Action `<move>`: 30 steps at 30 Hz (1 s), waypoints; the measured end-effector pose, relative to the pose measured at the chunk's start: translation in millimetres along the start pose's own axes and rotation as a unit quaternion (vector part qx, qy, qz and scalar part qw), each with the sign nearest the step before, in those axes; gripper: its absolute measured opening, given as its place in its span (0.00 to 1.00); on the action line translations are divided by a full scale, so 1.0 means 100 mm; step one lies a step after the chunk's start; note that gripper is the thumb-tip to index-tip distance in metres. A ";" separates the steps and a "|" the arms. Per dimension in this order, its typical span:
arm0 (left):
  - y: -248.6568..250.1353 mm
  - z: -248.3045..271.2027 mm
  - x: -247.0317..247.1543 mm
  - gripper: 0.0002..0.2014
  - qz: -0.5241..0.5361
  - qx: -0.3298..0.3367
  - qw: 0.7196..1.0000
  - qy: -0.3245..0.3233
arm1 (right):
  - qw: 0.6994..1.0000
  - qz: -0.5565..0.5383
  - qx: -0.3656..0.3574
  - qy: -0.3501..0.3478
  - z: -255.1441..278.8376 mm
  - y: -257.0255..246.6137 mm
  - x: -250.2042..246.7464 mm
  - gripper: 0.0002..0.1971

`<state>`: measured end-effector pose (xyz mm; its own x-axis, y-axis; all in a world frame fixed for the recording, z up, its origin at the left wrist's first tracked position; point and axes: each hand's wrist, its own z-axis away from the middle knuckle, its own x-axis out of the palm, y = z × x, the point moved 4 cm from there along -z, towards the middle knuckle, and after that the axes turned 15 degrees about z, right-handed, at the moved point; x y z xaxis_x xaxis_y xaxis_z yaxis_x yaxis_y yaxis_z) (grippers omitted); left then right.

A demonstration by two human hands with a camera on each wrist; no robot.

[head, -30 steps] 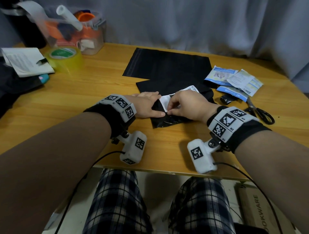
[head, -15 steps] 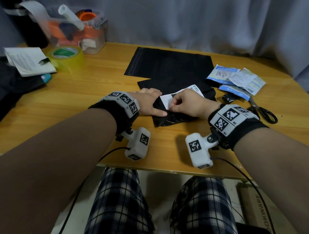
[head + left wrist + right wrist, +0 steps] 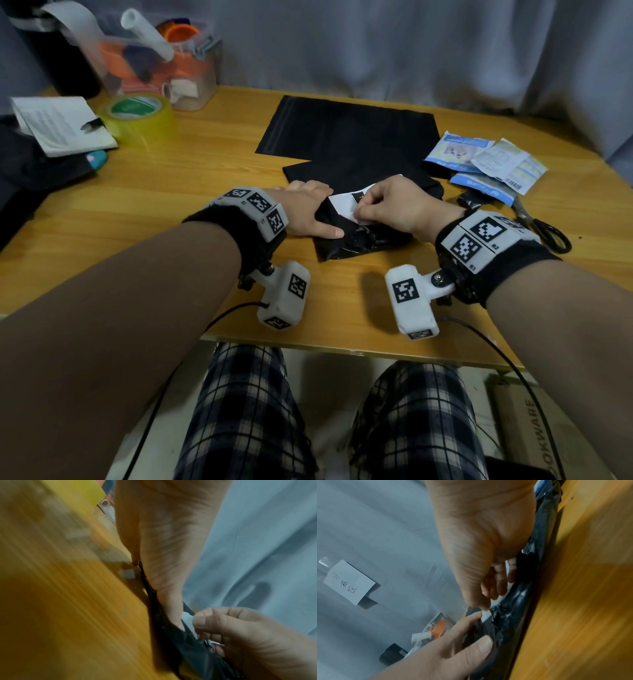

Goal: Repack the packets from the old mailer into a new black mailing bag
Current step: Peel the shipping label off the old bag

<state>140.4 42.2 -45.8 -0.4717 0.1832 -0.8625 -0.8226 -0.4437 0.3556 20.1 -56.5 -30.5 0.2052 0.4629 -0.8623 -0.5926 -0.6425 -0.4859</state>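
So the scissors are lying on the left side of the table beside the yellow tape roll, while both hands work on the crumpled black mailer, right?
Not quite. In the head view the scissors lie on the right, beside the packets. The rest holds.

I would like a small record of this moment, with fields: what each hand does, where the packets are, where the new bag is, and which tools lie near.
left hand: lies flat, pressing the crumpled old mailer on the table
right hand: fingers pinch the white label on the old mailer
packets: outside, on the table at the right
new black mailing bag: flat, behind the hands
scissors: right, beside the packets
tape roll: far left
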 end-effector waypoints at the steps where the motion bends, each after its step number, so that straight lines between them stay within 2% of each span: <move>1: 0.00 0.00 0.00 0.46 -0.001 -0.001 1.000 0.001 | 1.000 -0.001 0.001 0.002 0.00 0.00 0.00 0.05; 17: 0.03 0.04 0.02 0.45 -0.007 0.001 1.000 0.029 | 0.996 0.018 0.031 0.076 -0.02 0.10 -0.05 0.04; 21: 0.12 0.06 0.04 0.44 -0.027 -0.007 0.998 0.057 | 0.997 0.027 -0.065 0.035 0.03 -0.03 -0.07 0.13; 23: 0.15 0.07 0.02 0.40 -0.017 -0.016 0.998 0.055 | 0.993 0.069 -0.095 0.011 0.04 -0.13 -0.08 0.11; 27: 0.16 0.09 -0.07 0.27 -0.003 -0.021 0.999 0.040 | 0.987 0.132 -0.090 -0.003 0.00 -0.18 -0.08 0.09; 30: 0.19 0.10 -0.13 0.22 -0.006 0.001 0.997 0.072 | 0.974 0.195 -0.115 -0.001 -0.02 -0.19 -0.04 0.04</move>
<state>127.6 40.5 -23.9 -0.4119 0.0613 -0.9092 -0.8283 -0.4412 0.3455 31.8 -47.3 -18.7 -0.0014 0.1576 -0.9875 -0.4359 -0.8889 -0.1412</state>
